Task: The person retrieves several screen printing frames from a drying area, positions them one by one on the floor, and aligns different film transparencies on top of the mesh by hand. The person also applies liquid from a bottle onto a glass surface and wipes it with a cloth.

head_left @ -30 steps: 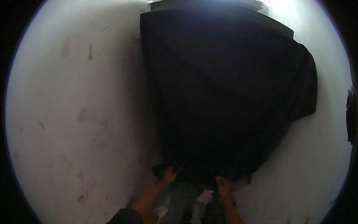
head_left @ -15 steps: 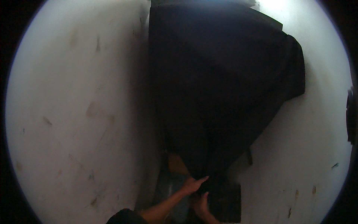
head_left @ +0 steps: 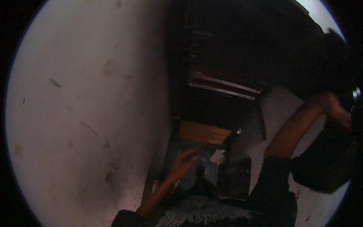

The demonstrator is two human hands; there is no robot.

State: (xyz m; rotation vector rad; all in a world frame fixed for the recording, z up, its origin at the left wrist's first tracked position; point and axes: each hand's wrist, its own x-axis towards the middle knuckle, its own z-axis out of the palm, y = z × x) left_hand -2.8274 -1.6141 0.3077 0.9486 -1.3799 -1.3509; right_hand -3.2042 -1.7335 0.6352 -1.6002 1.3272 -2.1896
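My left hand [head_left: 186,162] is low in the middle, slightly blurred, fingers loosely apart with nothing visible in them, above a dim floor. My right hand [head_left: 335,109] is raised at the far right, fingers curled on a large black cloth [head_left: 321,159], which hangs down past my forearm in a bunched fold; the fingertips are hard to make out. A dark unit [head_left: 204,106] with two pale metal strips [head_left: 224,85] fills the upper middle, with the cloth partly over it at upper right. A wooden board [head_left: 204,131] lies below the strips.
A scuffed white wall [head_left: 75,106] runs down the whole left side. Another pale wall [head_left: 280,102] is on the right behind my forearm. A dark panel [head_left: 232,178] and a white scrap [head_left: 217,156] are low in the middle, beside my left hand.
The black cloth has been pulled to the right with my right hand, uncovering the strips and board. My left hand has left the cloth and moved lower. The view has shifted.
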